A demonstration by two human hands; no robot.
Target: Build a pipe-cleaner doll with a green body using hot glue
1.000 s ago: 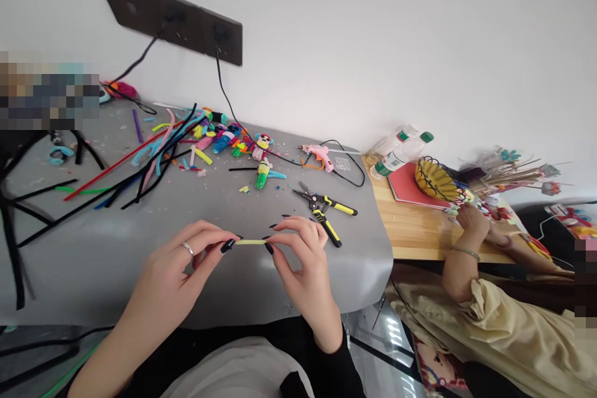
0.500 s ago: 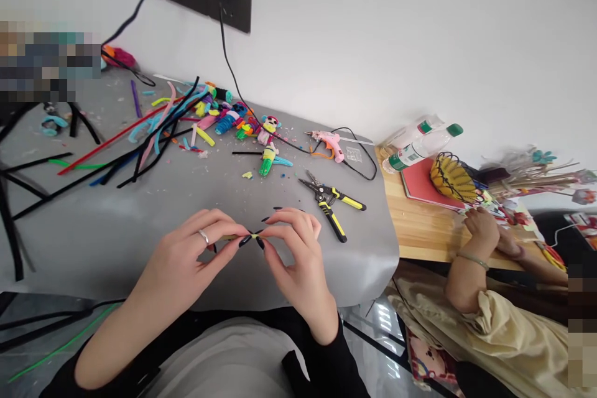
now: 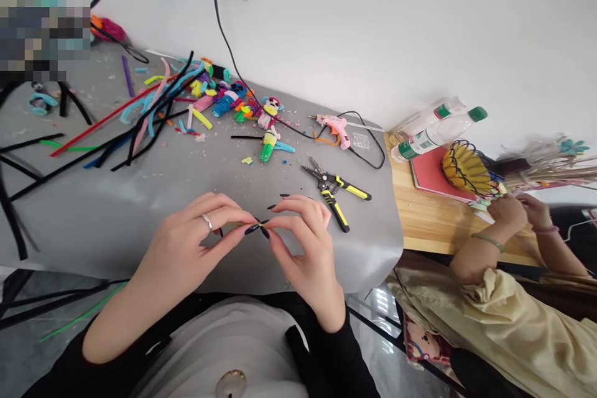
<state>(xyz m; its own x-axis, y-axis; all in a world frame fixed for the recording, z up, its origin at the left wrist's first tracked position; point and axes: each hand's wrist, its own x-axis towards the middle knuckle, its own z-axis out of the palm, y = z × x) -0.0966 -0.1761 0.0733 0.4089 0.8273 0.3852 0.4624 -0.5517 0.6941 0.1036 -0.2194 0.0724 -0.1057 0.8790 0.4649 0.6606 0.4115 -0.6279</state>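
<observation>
My left hand [image 3: 184, 239], with a ring on one finger, pinches a thin yellow pipe cleaner [image 3: 261, 225] between thumb and index finger. Right beside it, the thumb and index finger of my right hand [image 3: 305, 245] close on the same piece; its other fingers are raised. The fingertips meet above the front of the grey table [image 3: 140, 199], hiding most of the piece. Beyond them lies a small figure with a green end [image 3: 267, 148]. Black-and-yellow pliers [image 3: 333, 189] rest with handles spread, to the right of my right hand.
Loose pipe cleaners [image 3: 153, 106] and several colourful pipe-cleaner figures [image 3: 228, 99] lie at back left. A pink glue gun [image 3: 334, 127] trails a black cable. On the wooden table [image 3: 424, 224] are plastic bottles [image 3: 438, 137] and a yellow basket [image 3: 466, 168]. Another person's hands [image 3: 508, 214] work there.
The view has tilted down slightly. Both my hands keep their pinch at nearly the same place. The other person's hands have shifted right and come closer together.
</observation>
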